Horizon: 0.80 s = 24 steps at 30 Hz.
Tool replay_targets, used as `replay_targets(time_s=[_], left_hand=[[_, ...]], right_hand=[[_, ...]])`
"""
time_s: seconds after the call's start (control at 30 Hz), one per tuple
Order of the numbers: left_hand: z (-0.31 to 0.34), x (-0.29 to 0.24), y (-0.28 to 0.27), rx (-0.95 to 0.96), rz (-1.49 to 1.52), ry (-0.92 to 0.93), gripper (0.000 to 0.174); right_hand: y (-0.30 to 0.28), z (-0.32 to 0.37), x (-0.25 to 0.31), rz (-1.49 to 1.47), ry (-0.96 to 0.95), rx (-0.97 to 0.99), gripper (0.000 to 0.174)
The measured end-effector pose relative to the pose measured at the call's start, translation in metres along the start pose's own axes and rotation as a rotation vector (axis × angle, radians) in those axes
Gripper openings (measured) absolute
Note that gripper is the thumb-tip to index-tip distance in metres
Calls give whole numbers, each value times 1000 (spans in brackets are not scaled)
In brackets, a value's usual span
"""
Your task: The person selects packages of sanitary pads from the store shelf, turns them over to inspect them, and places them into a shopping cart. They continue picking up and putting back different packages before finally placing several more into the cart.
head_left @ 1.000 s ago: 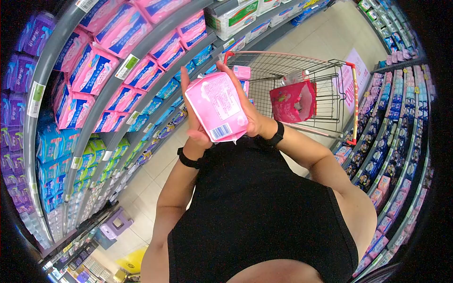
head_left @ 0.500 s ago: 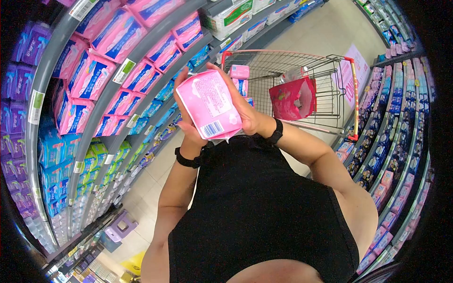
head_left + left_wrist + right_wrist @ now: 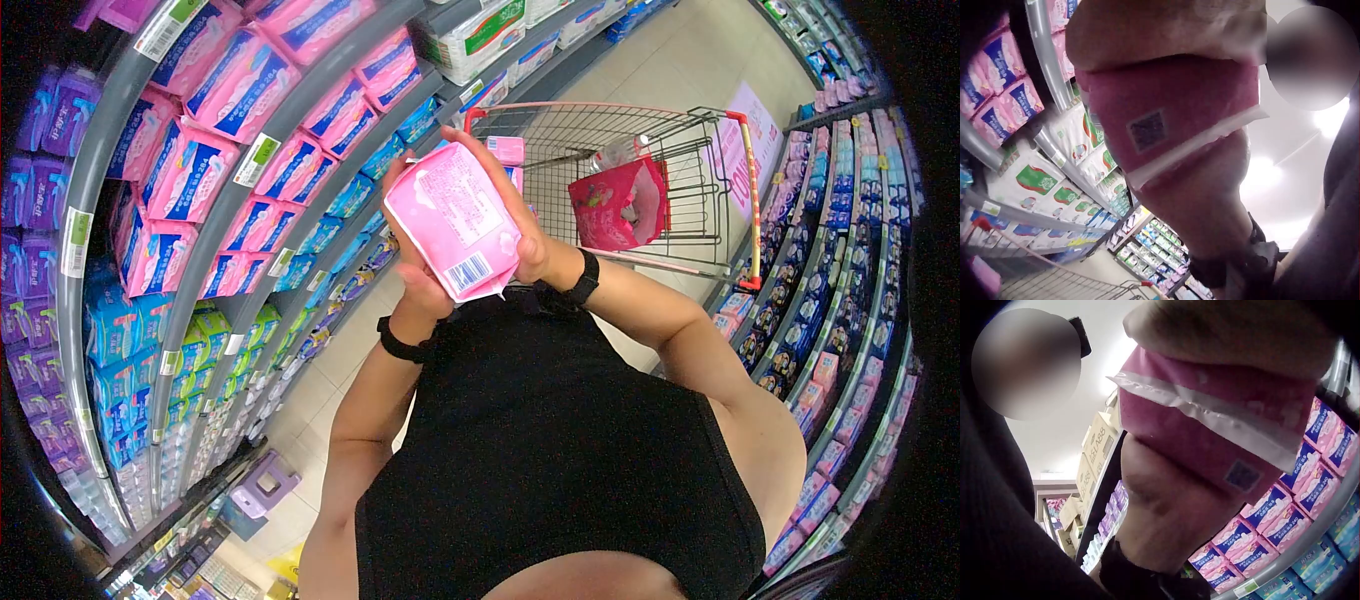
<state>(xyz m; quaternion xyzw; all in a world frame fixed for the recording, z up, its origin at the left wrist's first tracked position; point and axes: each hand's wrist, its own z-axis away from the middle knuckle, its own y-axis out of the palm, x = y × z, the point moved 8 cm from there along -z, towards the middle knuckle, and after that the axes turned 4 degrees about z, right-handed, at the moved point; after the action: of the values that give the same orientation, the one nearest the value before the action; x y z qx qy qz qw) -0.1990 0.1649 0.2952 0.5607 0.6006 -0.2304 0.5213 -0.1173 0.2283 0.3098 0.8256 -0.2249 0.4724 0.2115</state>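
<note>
In the head view a pink pack of sanitary pads (image 3: 455,220) is held up in front of the chest, its printed label and barcode facing the head camera. My left hand (image 3: 422,288) grips the left side, thumb near the lower corner and fingers mostly hidden behind the pack. From the other side my right hand (image 3: 522,225) holds it, fingers along the right edge. Seen from below in the left wrist view, the pack (image 3: 1179,103) shows a square code and a pale sealed seam. The right wrist view shows the same pack (image 3: 1210,419) between both hands.
Shelves of pink sanitary pad packs (image 3: 240,85) rise on the left, with blue packs (image 3: 125,330) lower down. A wire shopping cart (image 3: 690,200) stands ahead to the right, carrying a red bag (image 3: 620,205). More stocked shelves (image 3: 850,260) line the right side.
The pack shifted slightly left, then back right, staying in both hands. The left fingers, spread straight up beside it a second ago, now lie closer behind it. The cart has stayed nearly in place.
</note>
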Motion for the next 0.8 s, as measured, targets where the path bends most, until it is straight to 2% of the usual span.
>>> replay_targets(time_s=[0.07,0.17,0.27,0.43,0.57,0.8], left_hand=[[5,2,3,-12,1,-65,117],[3,-3,13,26,51,-153,123],[5,7,8,34,51,-159,123],[-3,-1,12,45,6,-83,120],[0,2,14,24,86,-105,114],[-3,1,10,-46,93,-33,102]], right_hand=[[-3,-2,5,-11,-16,-44,121],[-10,-1,3,-20,-24,-96,119],[-17,2,-6,-41,-30,-152,116],[-21,4,-6,-103,-14,-236,112],[-21,2,-4,-100,-22,-234,110],[-18,2,-8,-107,17,-243,107]])
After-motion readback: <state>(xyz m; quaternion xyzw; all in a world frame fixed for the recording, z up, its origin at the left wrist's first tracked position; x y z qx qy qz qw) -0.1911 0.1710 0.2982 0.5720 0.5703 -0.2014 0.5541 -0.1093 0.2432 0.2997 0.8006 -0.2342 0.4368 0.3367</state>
